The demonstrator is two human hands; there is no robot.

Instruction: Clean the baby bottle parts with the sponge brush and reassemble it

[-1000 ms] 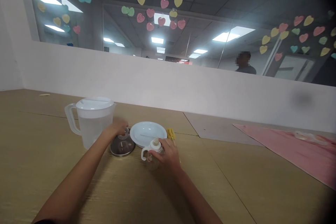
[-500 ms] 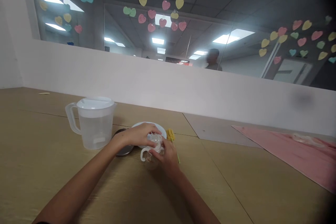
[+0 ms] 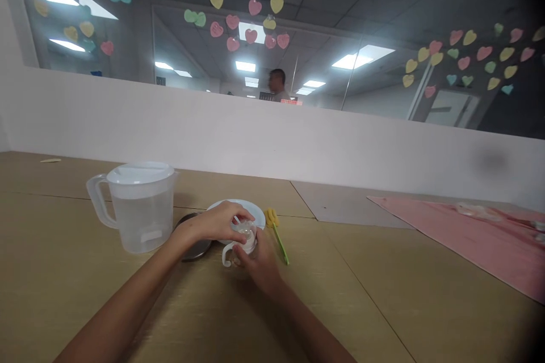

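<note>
A small clear baby bottle (image 3: 250, 245) with a curved white handle is between my hands, low over the table. My left hand (image 3: 221, 221) curls over its clear domed top, thumb and fingers closed on it. Lower down, my right hand (image 3: 263, 264) wraps the body from the right side. The fingers hide much of the bottle. Behind the hands lies a white plate (image 3: 254, 208), partly covered. A round dark metal dish (image 3: 196, 250) shows under my left wrist. To the right rests a sponge brush (image 3: 276, 232) with a yellow head and green handle.
A lidded clear plastic pitcher (image 3: 145, 210) stands on the left, handle outward. On the right a pink cloth (image 3: 451, 238) lies on the table (image 3: 340, 295), with a clear plastic item (image 3: 477, 211) on it. Behind rises a white wall (image 3: 255, 136) below glass. Beyond the glass is a person (image 3: 279, 85).
The view has turned slightly right, so the things sit further left. My hands keep their hold, with the bottle tilted a little differently. The person behind the glass has moved left.
</note>
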